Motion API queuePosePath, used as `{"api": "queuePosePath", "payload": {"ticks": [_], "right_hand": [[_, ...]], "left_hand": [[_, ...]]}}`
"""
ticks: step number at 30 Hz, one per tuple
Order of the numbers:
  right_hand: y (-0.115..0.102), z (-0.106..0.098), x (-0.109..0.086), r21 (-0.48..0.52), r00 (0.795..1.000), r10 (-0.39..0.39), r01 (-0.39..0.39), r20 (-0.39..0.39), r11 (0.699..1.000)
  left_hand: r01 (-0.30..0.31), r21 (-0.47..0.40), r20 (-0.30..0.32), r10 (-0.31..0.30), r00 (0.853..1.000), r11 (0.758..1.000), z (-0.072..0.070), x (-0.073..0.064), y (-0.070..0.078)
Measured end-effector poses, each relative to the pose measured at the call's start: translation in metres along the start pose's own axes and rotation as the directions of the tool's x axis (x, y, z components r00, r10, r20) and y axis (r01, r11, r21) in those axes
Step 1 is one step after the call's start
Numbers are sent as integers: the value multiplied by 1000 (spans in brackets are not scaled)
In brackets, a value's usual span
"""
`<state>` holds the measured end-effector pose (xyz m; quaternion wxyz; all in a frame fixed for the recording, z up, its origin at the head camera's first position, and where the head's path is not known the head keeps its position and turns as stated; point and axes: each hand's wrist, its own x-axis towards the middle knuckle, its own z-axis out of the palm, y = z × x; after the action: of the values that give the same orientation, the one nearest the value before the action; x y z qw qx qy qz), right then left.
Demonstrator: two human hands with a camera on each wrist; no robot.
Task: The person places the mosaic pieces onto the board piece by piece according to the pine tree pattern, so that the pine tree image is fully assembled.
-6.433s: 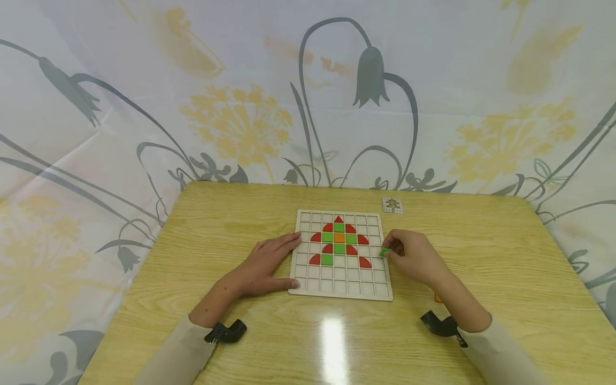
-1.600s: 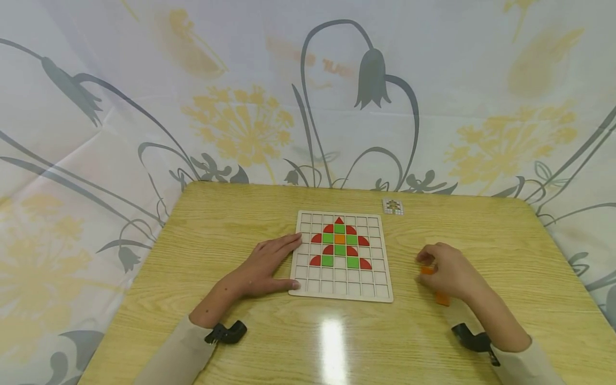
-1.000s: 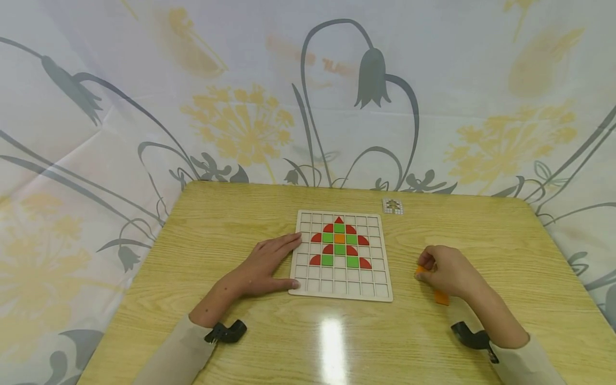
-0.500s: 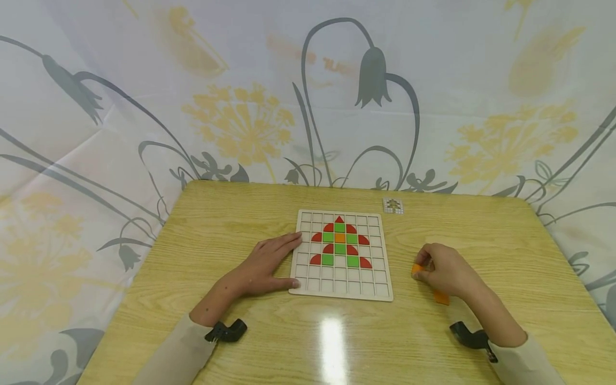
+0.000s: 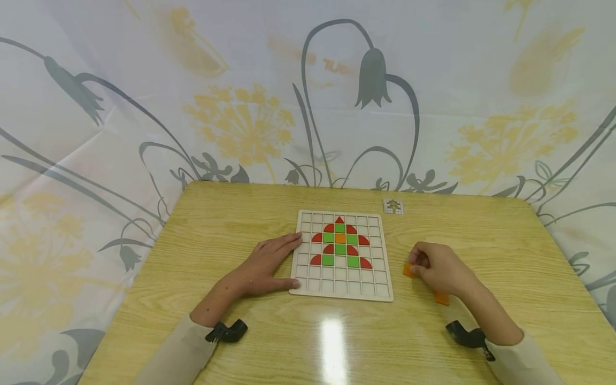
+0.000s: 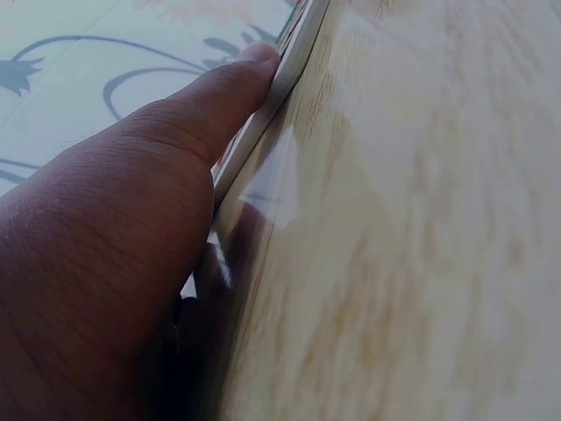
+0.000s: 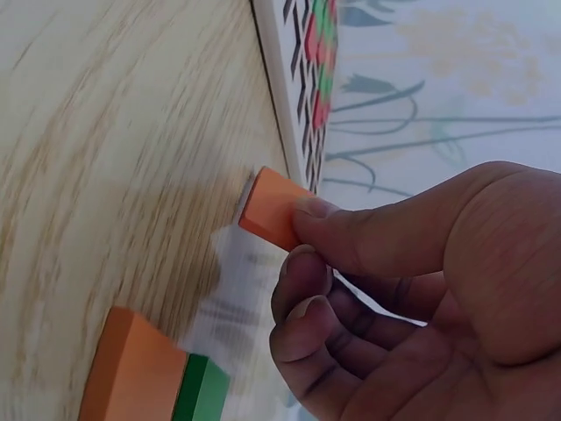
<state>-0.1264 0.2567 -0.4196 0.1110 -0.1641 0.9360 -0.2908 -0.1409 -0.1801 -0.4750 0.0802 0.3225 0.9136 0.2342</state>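
Note:
A pale grid board (image 5: 339, 289) lies on the table, with red, green and orange tiles set in a tree-like pattern. Its fifth row has a bare cell between two green tiles. My left hand (image 5: 264, 266) rests at the board's left edge, fingers straight, thumb on the lower left corner; the left wrist view shows that thumb (image 6: 219, 101) along the edge. My right hand (image 5: 441, 267), right of the board, pinches an orange square tile (image 7: 273, 209) between thumb and fingers, just above the table.
Under the right wrist lie an orange block (image 5: 441, 298) and, in the right wrist view, a green block (image 7: 202, 386) beside it. A small pattern card (image 5: 393, 206) lies behind the board's right corner. A floral curtain (image 5: 250, 123) hangs behind the table.
Since the oldest frame a green tile has been set in the fifth row, right side. The right hand then went right, took an orange tile and now moves it left. The left hand stays put.

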Motion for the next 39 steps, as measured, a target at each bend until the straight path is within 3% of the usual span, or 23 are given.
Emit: {"api": "queuePosePath", "payload": {"ticks": [28,39], "right_hand": [[-34,12,25,88,994,-112,112,-2,990],[-46,19,35,92,993,-117,116,7,989]], "left_hand": [[-11,-9,-7,11,1000,1000,-1,-1,2],[-1,0,-1,1,1000,1000,-1,-1,2]]}}
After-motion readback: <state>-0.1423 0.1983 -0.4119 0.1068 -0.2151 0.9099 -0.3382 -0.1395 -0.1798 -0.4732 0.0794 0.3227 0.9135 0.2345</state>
